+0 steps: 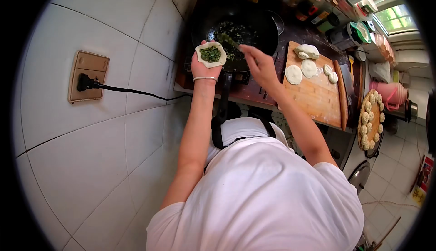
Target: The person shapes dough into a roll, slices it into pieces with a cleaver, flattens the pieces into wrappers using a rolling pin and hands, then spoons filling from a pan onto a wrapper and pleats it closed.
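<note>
My left hand [206, 70] holds a round dough wrapper [223, 57] with chopped green filling [210, 54] in its middle, near the wok's left edge. My right hand [262, 64] is pinched on the end of a spoon [228, 39], whose greenish head is over the black wok [268, 30]. More chopped filling [236, 29] lies in the wok. To the right, the wooden board [313, 99] bears two flat dough rounds [294, 74], a larger dough piece [307, 50] and small dough lumps [333, 77].
A rolling pin [340, 94] and a cleaver [347, 76] lie at the board's right side. Farther right is a round tray with several filled dumplings [364, 118]. Bottles [314, 5] line the back. A black cord [136, 90] runs from the wall socket [88, 76].
</note>
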Motion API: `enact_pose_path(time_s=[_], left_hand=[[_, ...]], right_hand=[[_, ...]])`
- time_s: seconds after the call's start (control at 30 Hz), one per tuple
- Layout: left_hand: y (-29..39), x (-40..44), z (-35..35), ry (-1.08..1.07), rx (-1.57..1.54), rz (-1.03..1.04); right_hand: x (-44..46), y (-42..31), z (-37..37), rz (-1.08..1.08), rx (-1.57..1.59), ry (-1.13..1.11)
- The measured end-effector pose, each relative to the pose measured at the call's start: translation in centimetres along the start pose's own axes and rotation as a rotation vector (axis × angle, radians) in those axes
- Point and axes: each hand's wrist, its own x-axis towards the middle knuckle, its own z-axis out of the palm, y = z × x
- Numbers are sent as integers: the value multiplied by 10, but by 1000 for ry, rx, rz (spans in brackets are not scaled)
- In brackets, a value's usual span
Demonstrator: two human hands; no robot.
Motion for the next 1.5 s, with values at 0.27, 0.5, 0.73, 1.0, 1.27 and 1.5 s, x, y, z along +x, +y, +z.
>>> enact_pose_path(time_s=[0.27, 0.5, 0.73, 1.0, 1.27, 1.5], left_hand=[[0, -21, 1, 120, 207, 83], [-5, -53, 31, 18, 452, -88], [-30, -74, 58, -95, 473, -350], [-80, -87, 65, -196, 522, -687], [-151, -108, 78, -157, 725, -842], [-228, -120, 78, -235, 737, -1111]], right_hand=[[28, 72, 13, 700, -11, -224], [6, 4, -17, 325, -253, -297], [-11, -12, -43, 549, 474, -312], [-59, -5, -96, 491, 396, -208], [-112, -16, -171, 585, 444, -98], [-180, 8, -219, 562, 493, 175]])
